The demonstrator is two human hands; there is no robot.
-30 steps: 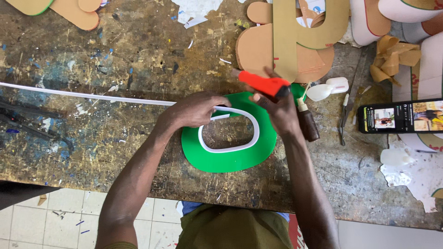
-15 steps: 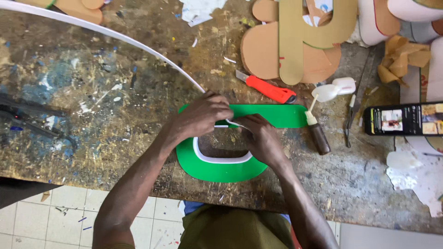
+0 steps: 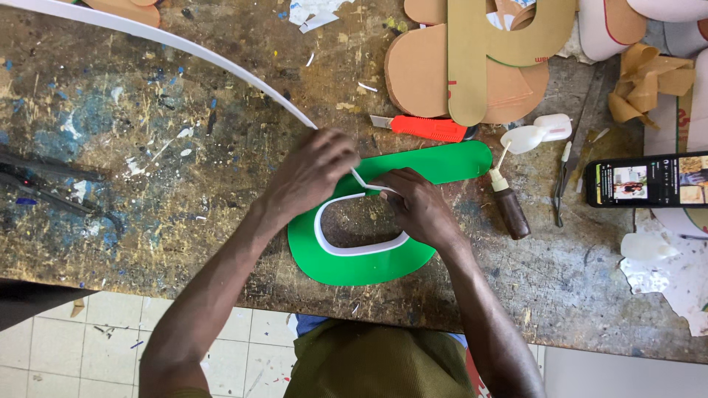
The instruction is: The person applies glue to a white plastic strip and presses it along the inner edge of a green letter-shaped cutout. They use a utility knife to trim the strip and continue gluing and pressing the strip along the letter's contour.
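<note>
While both hands press, white strip [image 3: 346,249] lines green cutout [image 3: 442,163].

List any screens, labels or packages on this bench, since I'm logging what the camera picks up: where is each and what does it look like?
Phone: right edge of the bench, lying flat, black rectangle, lit screen with small pictures.
Glue bottle: right of the green letter, lying down, brown with pale nozzle; no readable label.
Squeeze bottle: beside the orange knife, white, plain.

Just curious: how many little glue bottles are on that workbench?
2: a white bottle lies beside the orange knife; a brown bottle lies below it, beside the green letter. Others may be hidden.
</note>
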